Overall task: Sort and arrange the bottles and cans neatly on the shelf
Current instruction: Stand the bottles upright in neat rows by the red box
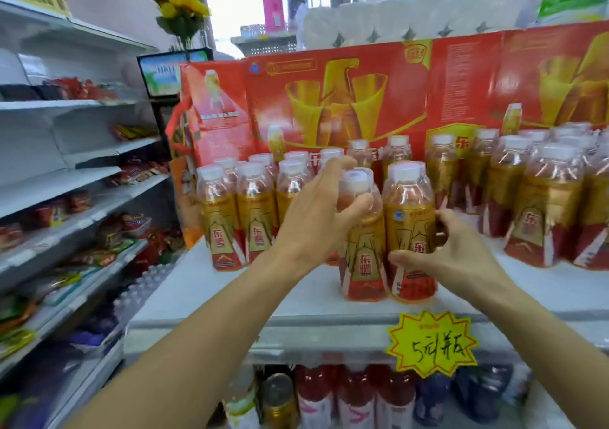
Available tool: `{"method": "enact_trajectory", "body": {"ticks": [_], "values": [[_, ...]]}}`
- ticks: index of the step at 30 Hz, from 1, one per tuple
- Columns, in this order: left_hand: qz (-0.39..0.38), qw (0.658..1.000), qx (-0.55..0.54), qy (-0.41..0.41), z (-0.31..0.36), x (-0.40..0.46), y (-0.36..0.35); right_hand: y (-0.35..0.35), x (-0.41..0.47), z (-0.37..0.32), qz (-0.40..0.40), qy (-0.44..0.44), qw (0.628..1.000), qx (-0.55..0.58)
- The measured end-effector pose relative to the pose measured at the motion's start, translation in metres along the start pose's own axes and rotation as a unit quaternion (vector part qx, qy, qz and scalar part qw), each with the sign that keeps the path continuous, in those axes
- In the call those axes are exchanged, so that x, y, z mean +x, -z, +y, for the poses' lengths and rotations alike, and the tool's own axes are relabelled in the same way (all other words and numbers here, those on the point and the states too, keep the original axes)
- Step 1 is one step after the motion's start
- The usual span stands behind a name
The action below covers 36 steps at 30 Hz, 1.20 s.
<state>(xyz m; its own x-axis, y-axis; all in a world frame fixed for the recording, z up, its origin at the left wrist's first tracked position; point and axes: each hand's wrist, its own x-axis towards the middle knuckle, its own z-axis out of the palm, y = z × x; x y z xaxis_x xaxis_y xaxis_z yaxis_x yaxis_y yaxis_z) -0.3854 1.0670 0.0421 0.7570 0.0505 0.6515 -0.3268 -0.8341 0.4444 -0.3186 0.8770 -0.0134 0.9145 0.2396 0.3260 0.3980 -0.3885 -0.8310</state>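
Two gold-and-red drink bottles stand side by side near the front of the white shelf (296, 310). My left hand (316, 211) is wrapped around the shoulder of the left bottle (362, 257), under its white cap. My right hand (441, 250) grips the lower body of the right bottle (408, 211) from the right side. A group of like bottles (250, 204) stands behind at the left, and a larger group (540, 204) stands at the right.
Red cartons (346, 99) line the back of the shelf. A yellow price tag (431, 346) hangs on the shelf's front edge. Bottles and a can (280, 399) fill the shelf below. Snack shelves (66, 217) run along the left.
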Motion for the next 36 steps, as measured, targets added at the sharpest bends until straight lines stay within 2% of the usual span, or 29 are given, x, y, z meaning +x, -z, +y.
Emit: {"method": "enact_trajectory", "body": {"ticks": [7,12,16,18,25,31,36], "values": [[0.017,0.998,0.039,0.051,-0.063,-0.029,0.082,-0.099,-0.016,-0.051,-0.048,0.031,0.998,0.009],[0.039,0.995,0.001,0.097,-0.104,-0.039,0.115,-0.157,-0.017,-0.074,-0.049,0.051,0.998,-0.001],[0.078,0.982,-0.093,0.141,-0.131,-0.066,0.1,-0.174,-0.021,-0.075,-0.061,0.055,0.997,0.009],[0.058,0.978,-0.114,0.166,-0.143,-0.089,0.082,-0.177,-0.024,-0.068,-0.074,0.045,0.996,0.022],[0.029,0.968,-0.083,0.233,-0.166,-0.108,0.056,-0.182,-0.03,-0.061,-0.088,0.029,0.994,0.058],[0.064,0.967,-0.043,0.243,-0.167,-0.111,0.05,-0.182,-0.027,-0.059,-0.126,0.029,0.99,0.049],[0.09,0.967,-0.04,0.234,-0.168,-0.109,0.054,-0.199,-0.025,-0.063,-0.096,0.047,0.994,-0.007]]}}
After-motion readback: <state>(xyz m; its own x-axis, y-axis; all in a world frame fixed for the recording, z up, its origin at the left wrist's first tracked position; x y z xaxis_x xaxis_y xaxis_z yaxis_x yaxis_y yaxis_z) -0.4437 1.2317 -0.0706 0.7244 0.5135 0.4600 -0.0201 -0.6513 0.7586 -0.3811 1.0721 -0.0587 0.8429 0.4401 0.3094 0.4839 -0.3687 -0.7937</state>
